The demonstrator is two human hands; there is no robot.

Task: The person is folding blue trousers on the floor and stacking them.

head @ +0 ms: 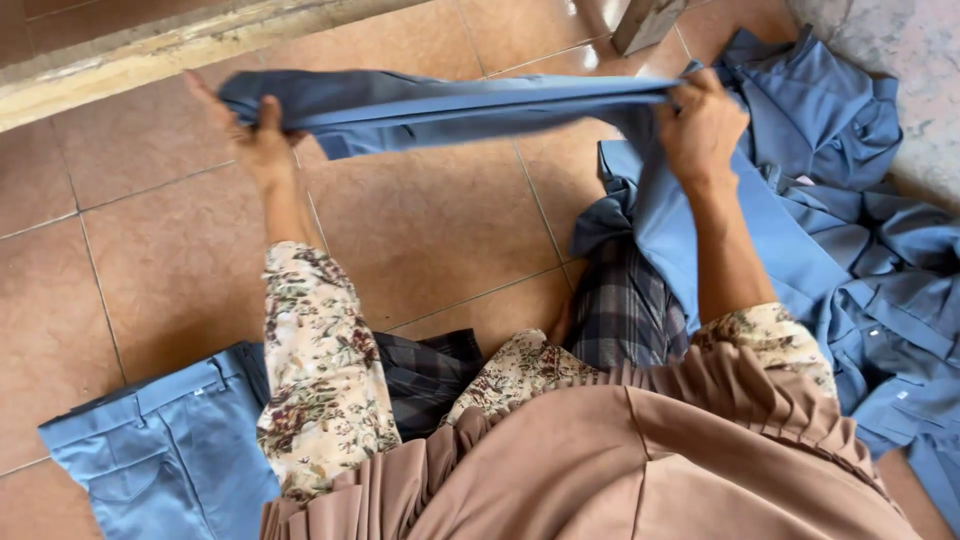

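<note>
left hand (255, 140) fingers clenched on blue folded cloth garment (450, 105). right hand (700, 125) fingers likewise, garment stretched taut above brown tiled floor (430, 220).

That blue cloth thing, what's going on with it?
A person sitting on a tiled floor holds a blue garment stretched out in the air. The left hand grips one end and the right hand grips the other. A pile of similar blue clothes lies by the right arm, and a pair of blue trousers lies flat on the floor at the left.
</note>
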